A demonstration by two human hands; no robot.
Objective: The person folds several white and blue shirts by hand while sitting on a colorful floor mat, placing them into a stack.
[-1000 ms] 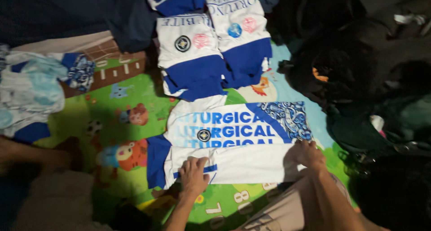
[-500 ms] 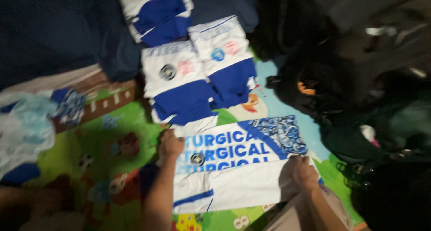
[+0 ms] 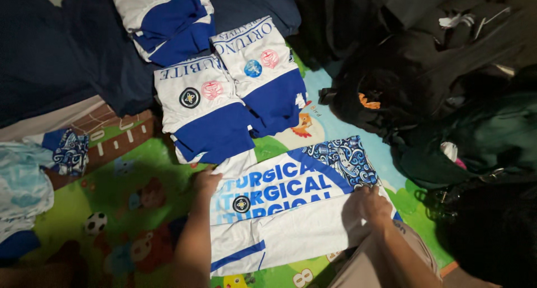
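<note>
Pressing down on the white and blue jersey (image 3: 291, 209), my left hand (image 3: 206, 183) lies flat at its left edge and my right hand (image 3: 369, 205) flat at its right edge; neither grip holds cloth. The jersey lies on the colourful play mat (image 3: 128, 193), long axis left to right, lettering upward. Half a second ago my left hand was placed similarly. Beyond lie two folded jerseys (image 3: 235, 98), with green mat free at left; dark bags (image 3: 447, 98) crowd the right.
</note>
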